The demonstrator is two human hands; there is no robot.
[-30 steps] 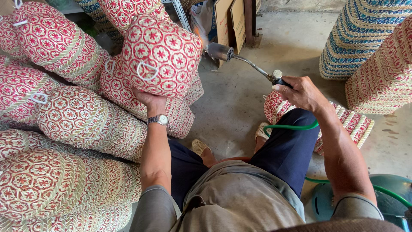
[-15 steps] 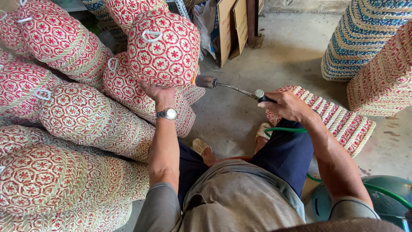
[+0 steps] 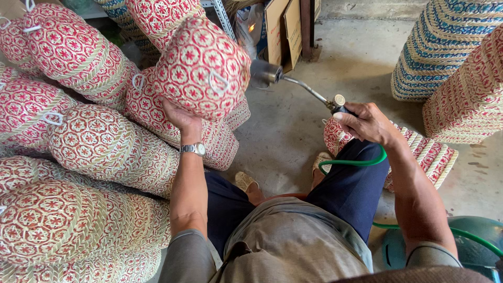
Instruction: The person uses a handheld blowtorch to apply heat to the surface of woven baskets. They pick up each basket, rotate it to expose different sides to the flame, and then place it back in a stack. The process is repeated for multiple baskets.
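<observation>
My left hand (image 3: 178, 114) gripped the round red-and-white woven basket (image 3: 201, 68); my right hand (image 3: 367, 123) clenched the metal gas torch (image 3: 293, 84), which I judged best kept moving, nozzle just off the weave.

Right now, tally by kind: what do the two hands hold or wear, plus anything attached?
Red-and-white woven basket: 1, in the left hand
Gas torch: 1, in the right hand
Green hose: 1, running to the torch
Wristwatch: 1, on the left wrist
Total: 4
</observation>
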